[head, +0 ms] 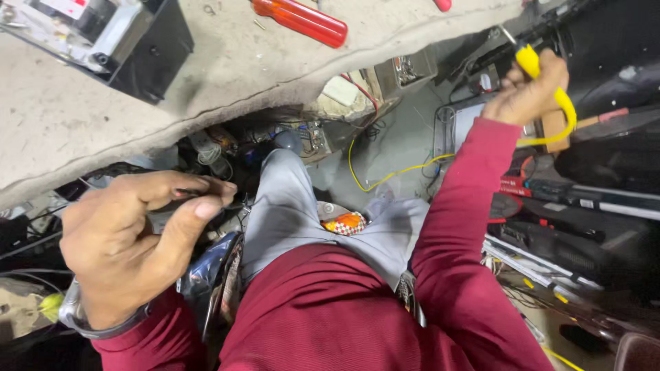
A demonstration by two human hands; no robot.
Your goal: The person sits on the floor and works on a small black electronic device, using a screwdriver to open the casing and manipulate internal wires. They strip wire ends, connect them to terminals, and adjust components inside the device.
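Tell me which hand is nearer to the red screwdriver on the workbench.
Hard to call; roughly equal. The left hand is closed below the bench edge, down-left of the red screwdriver. The right hand grips a yellow-handled tool off to its right.

The workbench [82,117] is my landmark. On it, the screwdriver [300,20] lies at the far edge, the boxy device [103,38] to its left. My left hand [134,237] is below its near edge; my right hand [529,89], gripping the probe [543,82], is beyond its right end.
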